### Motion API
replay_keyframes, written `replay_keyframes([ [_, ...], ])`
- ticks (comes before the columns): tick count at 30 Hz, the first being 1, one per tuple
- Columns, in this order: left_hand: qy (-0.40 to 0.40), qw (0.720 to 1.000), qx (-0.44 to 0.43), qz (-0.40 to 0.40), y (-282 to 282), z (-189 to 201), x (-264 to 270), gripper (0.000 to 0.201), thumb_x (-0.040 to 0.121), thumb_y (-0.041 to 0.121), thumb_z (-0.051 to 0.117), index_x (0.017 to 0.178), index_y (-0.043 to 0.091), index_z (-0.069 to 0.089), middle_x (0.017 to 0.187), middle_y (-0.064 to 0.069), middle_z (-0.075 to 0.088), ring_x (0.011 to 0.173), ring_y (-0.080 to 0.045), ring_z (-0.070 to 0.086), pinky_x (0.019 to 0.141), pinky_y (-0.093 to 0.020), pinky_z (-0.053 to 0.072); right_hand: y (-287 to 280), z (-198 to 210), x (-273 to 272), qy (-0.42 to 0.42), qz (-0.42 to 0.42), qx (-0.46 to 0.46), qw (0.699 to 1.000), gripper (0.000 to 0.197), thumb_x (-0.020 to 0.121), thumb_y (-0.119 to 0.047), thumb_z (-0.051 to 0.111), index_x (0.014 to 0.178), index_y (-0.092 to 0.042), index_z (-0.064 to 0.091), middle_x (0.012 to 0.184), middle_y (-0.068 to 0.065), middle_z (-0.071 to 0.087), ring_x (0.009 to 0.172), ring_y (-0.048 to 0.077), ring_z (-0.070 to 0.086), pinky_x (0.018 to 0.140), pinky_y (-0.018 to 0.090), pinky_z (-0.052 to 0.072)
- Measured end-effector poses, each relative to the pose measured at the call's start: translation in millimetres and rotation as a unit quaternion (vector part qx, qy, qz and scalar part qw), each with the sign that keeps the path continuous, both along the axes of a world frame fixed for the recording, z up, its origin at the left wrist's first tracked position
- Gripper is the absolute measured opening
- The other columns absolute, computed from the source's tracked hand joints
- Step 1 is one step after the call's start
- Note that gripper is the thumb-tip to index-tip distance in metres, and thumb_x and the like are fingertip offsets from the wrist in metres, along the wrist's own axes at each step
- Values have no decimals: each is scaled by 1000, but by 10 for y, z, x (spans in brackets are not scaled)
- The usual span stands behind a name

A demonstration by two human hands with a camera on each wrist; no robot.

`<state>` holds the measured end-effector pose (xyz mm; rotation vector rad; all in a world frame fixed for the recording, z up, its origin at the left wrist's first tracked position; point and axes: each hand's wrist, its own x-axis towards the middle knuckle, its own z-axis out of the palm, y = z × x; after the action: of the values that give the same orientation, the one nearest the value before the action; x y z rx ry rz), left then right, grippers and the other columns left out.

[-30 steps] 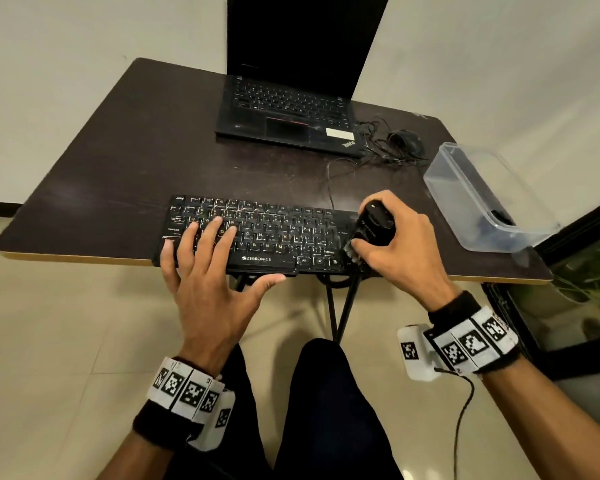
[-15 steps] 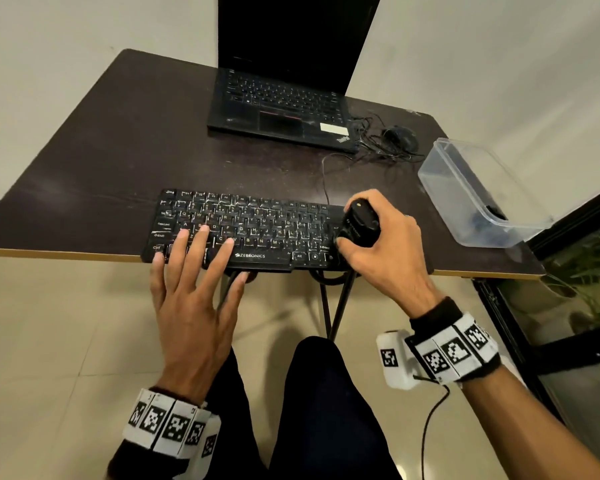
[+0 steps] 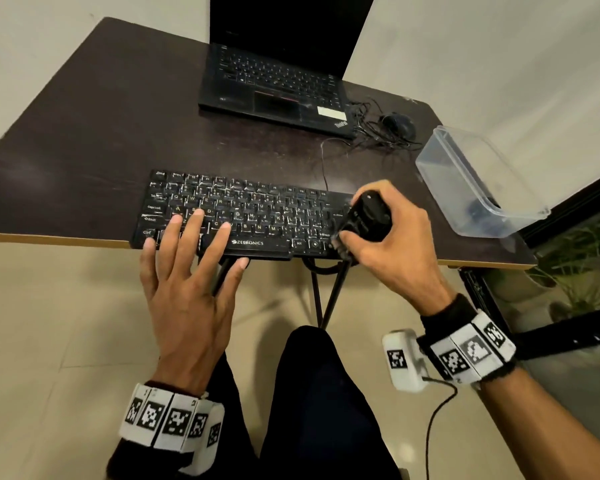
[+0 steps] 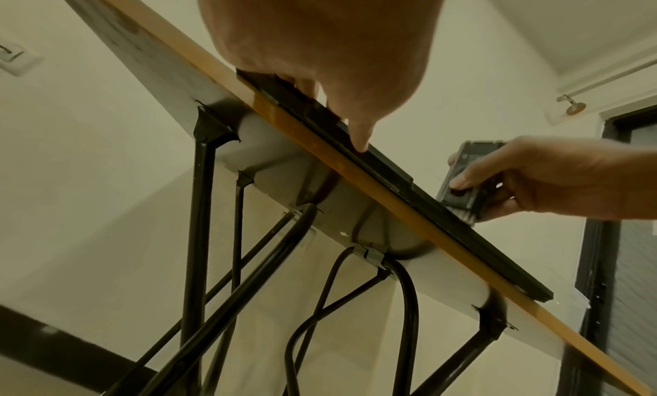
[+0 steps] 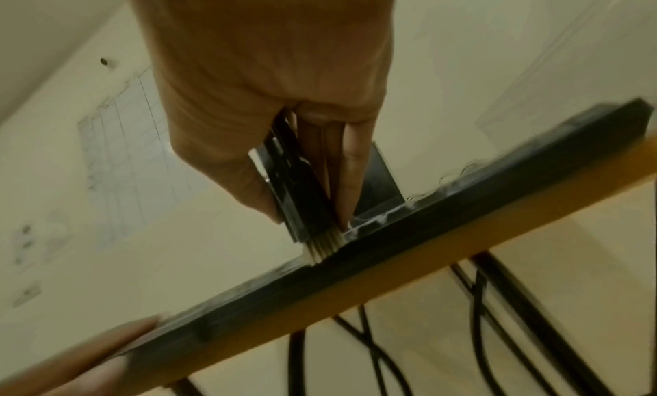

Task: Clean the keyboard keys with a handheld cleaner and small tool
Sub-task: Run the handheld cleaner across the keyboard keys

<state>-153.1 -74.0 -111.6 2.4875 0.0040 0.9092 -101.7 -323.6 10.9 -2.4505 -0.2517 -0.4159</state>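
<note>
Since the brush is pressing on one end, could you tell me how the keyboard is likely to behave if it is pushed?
The keyboard looks thin, so probably light and apt to slide on the smooth table. Its front edge lies at the table's rim, so a pull toward the person might tip it off. The left hand rests flat on its keys, likely steadying it against the handheld cleaner in the right hand.

We reach both arms forward from our lap, each wrist wrapped in a band of black-and-white markers. Our left hand [image 3: 187, 292] lies palm down with its fingers [image 3: 174, 233] straight and spread, their tips resting on the keyboard [image 3: 257, 216], while the thumb hangs off its near edge. Our right hand [image 3: 392, 251] is curled in a firm grip round the black handheld cleaner [image 3: 368, 216], thumb pressed along its lower side, wrist cocked so the bristle end [image 5: 321, 247] points down onto the keys.
</note>
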Motion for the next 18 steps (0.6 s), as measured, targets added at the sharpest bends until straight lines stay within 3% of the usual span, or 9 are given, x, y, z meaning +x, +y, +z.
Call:
replay_keyframes([
  [2,6,1000,-1,-1,8,2,-11,48,106,43,57,150,23,57,165,-4,41,157,-27,31,127,-55,19,-67,29,37,2,-29,15,999,40,73,-15,86,103,-27,62,86,-10,70,80,12,69,80,42,59],
  [6,11,999,35,-7,61,-2,-29,49,108,44,52,154,25,53,168,-4,37,158,-25,29,128,-53,19,1,0,-71,12,20,2,1000,42,73,-16,87,104,-28,62,87,-10,71,82,13,71,78,40,60],
  [10,33,998,38,-24,70,25,-74,54,107,46,48,158,26,46,170,-4,32,160,-25,23,129,-54,15,-91,-2,9,0,-41,24,999,40,73,-17,86,103,-28,62,87,-11,71,82,12,70,80,43,60],
  [14,30,999,30,-17,60,44,-69,51,109,40,43,158,27,46,170,-4,32,160,-24,23,129,-54,15,34,-37,-105,4,16,14,1000,43,74,-15,87,104,-29,61,87,-9,70,82,14,70,77,41,60],
  [18,36,999,30,-15,62,60,-65,50,110,39,41,157,27,47,170,-4,34,160,-23,24,130,-51,13,-71,15,20,-3,-48,18,999,42,74,-17,88,104,-29,61,87,-10,71,82,13,70,81,45,60],
])
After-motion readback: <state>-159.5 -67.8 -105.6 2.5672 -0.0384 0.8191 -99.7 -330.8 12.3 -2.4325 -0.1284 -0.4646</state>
